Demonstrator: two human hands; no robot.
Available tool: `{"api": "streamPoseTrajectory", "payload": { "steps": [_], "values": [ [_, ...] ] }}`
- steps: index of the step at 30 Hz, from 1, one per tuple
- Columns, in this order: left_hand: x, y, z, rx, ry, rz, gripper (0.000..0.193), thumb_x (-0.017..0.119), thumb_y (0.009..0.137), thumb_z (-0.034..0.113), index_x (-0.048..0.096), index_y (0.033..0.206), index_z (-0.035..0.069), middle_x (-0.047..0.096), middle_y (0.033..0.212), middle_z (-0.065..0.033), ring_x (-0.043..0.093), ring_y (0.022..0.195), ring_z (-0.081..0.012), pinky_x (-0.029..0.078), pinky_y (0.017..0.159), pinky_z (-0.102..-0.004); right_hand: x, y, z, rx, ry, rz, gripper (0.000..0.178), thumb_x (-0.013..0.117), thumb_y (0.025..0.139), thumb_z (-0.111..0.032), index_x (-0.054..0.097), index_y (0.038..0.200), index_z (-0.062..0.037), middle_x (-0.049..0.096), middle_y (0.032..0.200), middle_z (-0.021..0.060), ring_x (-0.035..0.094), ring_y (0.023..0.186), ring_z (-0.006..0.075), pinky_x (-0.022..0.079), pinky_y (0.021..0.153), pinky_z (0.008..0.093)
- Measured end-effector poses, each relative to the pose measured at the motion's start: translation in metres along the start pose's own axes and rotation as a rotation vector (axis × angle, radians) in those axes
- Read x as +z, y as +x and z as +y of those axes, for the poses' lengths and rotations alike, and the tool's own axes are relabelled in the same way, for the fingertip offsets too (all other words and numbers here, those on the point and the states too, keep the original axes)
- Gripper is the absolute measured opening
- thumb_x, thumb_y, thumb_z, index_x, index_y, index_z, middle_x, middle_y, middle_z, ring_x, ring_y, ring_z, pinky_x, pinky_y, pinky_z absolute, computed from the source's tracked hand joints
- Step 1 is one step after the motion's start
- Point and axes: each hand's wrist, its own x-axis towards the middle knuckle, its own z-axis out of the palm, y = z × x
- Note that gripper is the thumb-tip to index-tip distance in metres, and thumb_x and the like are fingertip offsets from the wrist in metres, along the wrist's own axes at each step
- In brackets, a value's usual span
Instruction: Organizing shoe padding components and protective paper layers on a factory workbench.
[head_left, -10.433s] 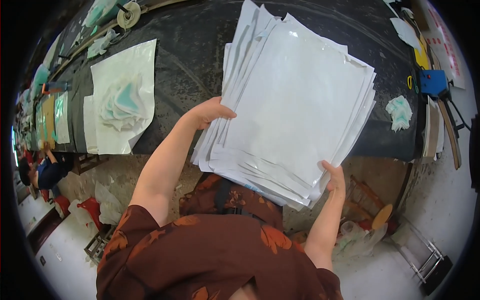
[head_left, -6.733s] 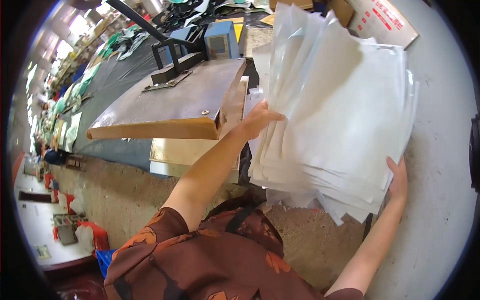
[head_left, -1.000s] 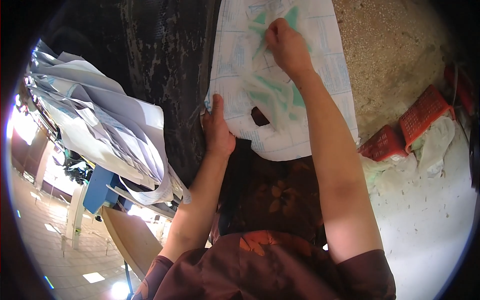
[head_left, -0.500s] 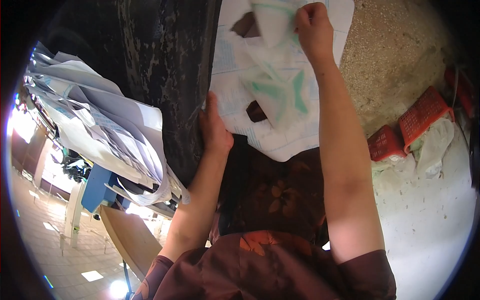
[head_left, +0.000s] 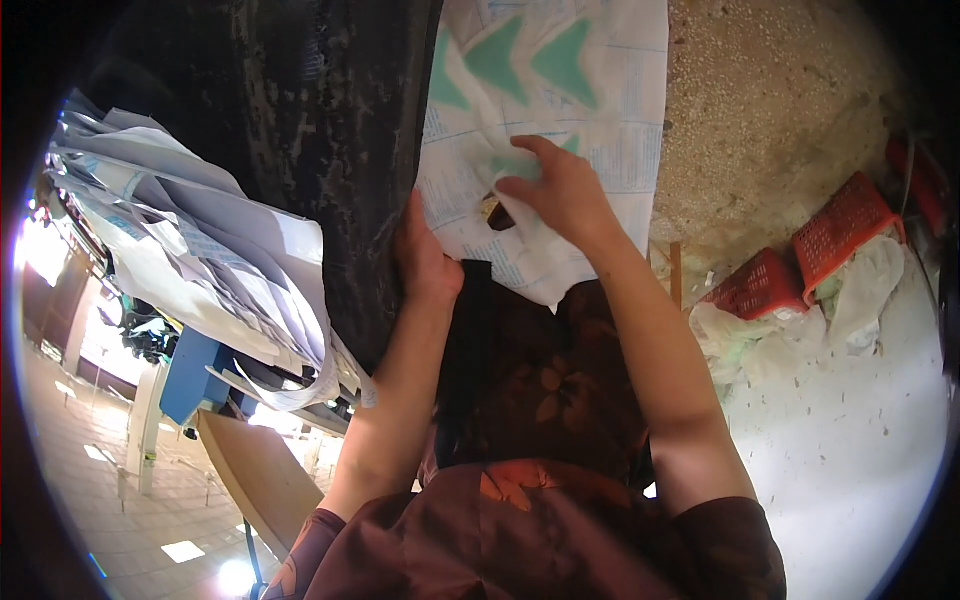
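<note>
A white printed paper sheet lies beneath my hands, with green arrow-shaped patches on its upper part. My right hand is over the lower middle of the sheet, thumb and forefinger spread apart. Its thumb is beside a dark hole in the paper, and its forefinger is over another green patch. At the sheet's lower left edge rests my left hand, against the rim of a worn black surface. One of its fingers stretches along that rim; the others are mostly hidden.
A thick stack of loose white papers stands to the left. Beyond it are a blue box-like piece and a wooden board. Red perforated baskets and crumpled pale plastic are at the right, beside a speckled surface.
My right hand has come down and left from the sheet's upper right, its closed fingers now apart. The green-patched pieces, blurred in motion before, now lie still. My left hand has barely moved.
</note>
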Motion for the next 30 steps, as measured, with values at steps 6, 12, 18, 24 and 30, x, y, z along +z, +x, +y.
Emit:
{"api": "streamPoseTrajectory", "payload": {
  "steps": [6,12,18,24,30],
  "values": [
    [-0.003,0.001,-0.005,0.073,0.052,0.094,0.053,0.052,0.098,0.033,0.043,0.139,0.002,0.048,0.141,-0.0128,0.047,0.128,-0.0296,0.040,0.105,-0.0421,-0.013,0.034,0.034,-0.015,0.131,0.179,0.039,0.074,0.079,-0.021,0.066,0.113,-0.0045,0.069,0.092,0.0155,0.065,0.081,0.0222,0.052,0.075,0.0331],
    [-0.016,0.017,-0.008,0.061,0.046,0.121,0.057,0.049,0.098,0.038,0.040,0.142,0.003,0.042,0.146,-0.0115,0.044,0.131,-0.0303,0.039,0.106,-0.0418,-0.041,0.061,0.049,0.047,0.275,0.453,0.037,0.073,0.079,-0.023,0.067,0.112,-0.0066,0.070,0.088,0.0171,0.069,0.080,0.0240,0.052,0.075,0.0345],
    [-0.012,0.011,-0.002,0.107,0.090,0.150,0.062,0.045,0.100,0.040,0.031,0.147,0.003,0.036,0.151,-0.0140,0.040,0.134,-0.0325,0.034,0.110,-0.0447,-0.092,0.070,0.055,0.069,0.655,0.762,0.044,0.075,0.080,-0.025,0.063,0.114,-0.0002,0.070,0.097,0.0113,0.066,0.086,0.0177,0.051,0.076,0.0328],
    [-0.006,0.009,-0.001,0.093,0.100,0.173,0.058,0.043,0.101,0.037,0.032,0.146,0.002,0.035,0.151,-0.0141,0.039,0.135,-0.0322,0.033,0.111,-0.0442,-0.115,0.076,0.099,0.222,0.827,0.655,0.054,0.071,0.085,-0.019,0.049,0.131,0.0002,0.062,0.118,0.0130,0.064,0.097,0.0243,0.053,0.079,0.0364],
    [-0.009,0.009,-0.001,0.079,0.043,0.252,0.055,0.040,0.102,0.036,0.034,0.145,0.001,0.038,0.148,-0.0149,0.041,0.134,-0.0311,0.035,0.110,-0.0443,-0.168,0.058,0.160,0.140,1.370,1.013,0.042,0.057,0.096,-0.014,0.042,0.133,-0.0010,0.058,0.120,0.0169,0.060,0.108,0.0346,0.056,0.083,0.0538]
  ]
}}
